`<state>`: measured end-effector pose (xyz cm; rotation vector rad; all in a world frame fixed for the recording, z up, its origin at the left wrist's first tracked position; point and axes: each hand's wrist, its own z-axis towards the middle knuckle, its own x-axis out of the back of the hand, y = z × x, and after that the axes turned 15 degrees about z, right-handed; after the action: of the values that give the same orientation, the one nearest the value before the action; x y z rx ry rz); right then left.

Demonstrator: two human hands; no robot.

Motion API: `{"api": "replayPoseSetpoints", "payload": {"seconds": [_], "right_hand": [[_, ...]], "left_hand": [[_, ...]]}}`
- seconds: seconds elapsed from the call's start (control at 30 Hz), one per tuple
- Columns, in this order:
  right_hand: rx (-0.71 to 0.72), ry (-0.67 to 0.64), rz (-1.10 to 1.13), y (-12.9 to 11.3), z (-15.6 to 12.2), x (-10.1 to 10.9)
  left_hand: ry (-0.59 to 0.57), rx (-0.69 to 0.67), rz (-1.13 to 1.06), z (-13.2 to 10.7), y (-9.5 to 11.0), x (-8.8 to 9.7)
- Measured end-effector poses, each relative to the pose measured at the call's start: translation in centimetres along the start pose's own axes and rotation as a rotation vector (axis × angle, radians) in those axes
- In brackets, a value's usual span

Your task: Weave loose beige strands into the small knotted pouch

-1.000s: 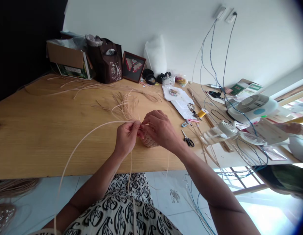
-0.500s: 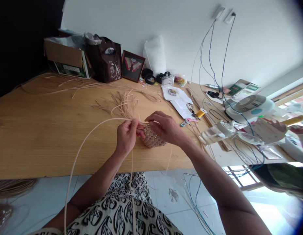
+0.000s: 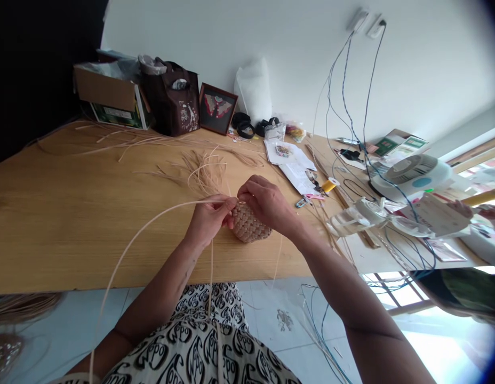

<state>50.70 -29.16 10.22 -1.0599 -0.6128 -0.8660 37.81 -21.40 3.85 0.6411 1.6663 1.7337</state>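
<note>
1. The table (image 3: 71, 213) spans the view; loose things sit mostly along its back and right side, probably to leave working room in front of the person.
2. At the back left, a cardboard box (image 3: 105, 90) and a dark bag (image 3: 171, 101) stand side by side, likely put there as storage.
3. A heap of loose strips (image 3: 207, 168) lies just beyond the hands, perhaps for easy reach.
4. The right hand (image 3: 265, 202) is bent over the upper right part of the woven piece, seemingly to steady it; whether its hidden fingertips pinch anything, one cannot tell.
5. The left hand (image 3: 209, 218) is closed narrowly, thumb against fingers, on a strip at the piece's left edge, apparently to control the strip where it meets the weave.
6. The woven piece (image 3: 249, 226) is near the table's front edge, between and below the hands; whether it touches the wood is unclear. Its rounded side faces the person and its visible length runs roughly left to right; the hands hide where it opens.
7. The long strip (image 3: 183, 204), thinnest of all, points left from the left hand, then arcs down past the table's front edge.
</note>
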Motion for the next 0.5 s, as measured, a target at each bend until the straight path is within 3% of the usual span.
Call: {"api": "replayPoseSetpoints", "payload": {"seconds": [0.2, 0.5], "right_hand": [[0.057, 0.125, -0.082, 0.4, 0.1, -0.6], [0.156, 0.274, -0.114, 1.4, 0.2, -2.4]], "left_hand": [[0.013, -0.054, -0.016, 0.3, -0.4, -0.7], [-0.070, -0.130, 0.230, 0.3, -0.3, 0.5]]}}
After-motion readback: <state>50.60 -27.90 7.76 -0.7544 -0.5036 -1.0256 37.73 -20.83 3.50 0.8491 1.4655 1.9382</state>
